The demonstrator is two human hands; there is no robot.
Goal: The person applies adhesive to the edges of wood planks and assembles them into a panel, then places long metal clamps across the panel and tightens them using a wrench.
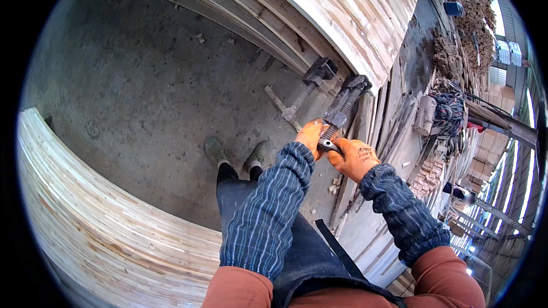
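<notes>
My right hand (355, 159), in an orange glove, is closed round the dark handle of what looks like a ratchet wrench. The wrench's metal head (327, 145) sits at the near end of a threaded clamp screw (339, 115). My left hand (311, 135), also gloved in orange, is closed at that same screw end, against the wrench head; its fingertips are partly hidden. The screw runs into a dark metal clamp jaw (357, 84) at the corner of a stack of wooden boards (354, 17). Beside it stands a second screw clamp (302, 94) with a crossbar handle, untouched.
Another stack of laminated boards (114, 217) lies at the lower left. My shoes (257, 154) stand on the grey concrete floor (142, 80), among wood scraps. To the right are long planks (394, 114), a bundle of tangled straps (448, 111) and piled timber (476, 23).
</notes>
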